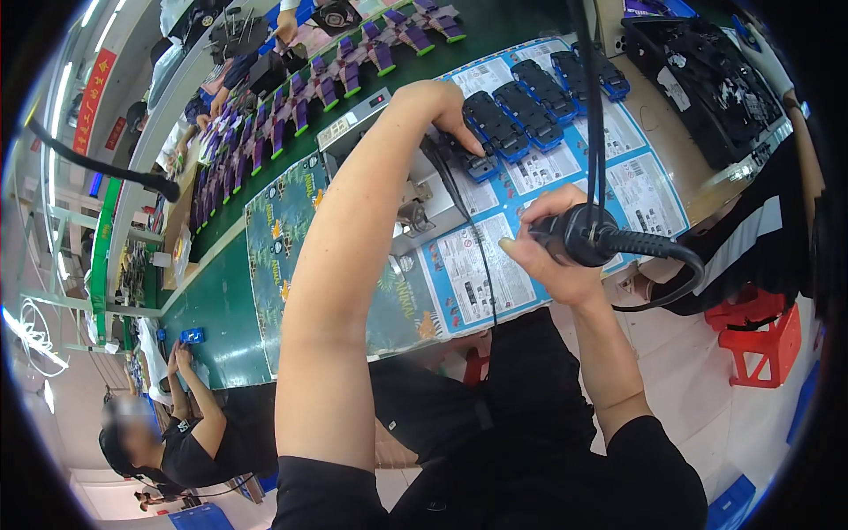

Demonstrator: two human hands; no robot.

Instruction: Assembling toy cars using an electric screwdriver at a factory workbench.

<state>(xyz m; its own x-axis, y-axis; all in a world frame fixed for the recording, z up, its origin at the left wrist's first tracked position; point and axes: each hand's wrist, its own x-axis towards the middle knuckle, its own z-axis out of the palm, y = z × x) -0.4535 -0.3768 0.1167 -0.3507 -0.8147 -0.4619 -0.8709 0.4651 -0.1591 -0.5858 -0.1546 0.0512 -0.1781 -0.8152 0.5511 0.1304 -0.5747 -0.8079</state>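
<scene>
The left hand presses its fingertips on a small blue and black toy car lying on the printed card sheets on the tabletop, light, rigid plastic best taken by its sides, while the right hand is clenched around a black scanner handle with a stiff coiled cable.

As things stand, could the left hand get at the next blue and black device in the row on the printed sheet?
Probably yes. The left hand already rests on the nearest device, and the next blue and black device lies right beside it with nothing over it. The right hand holds a black tool, clear of that path.
</scene>
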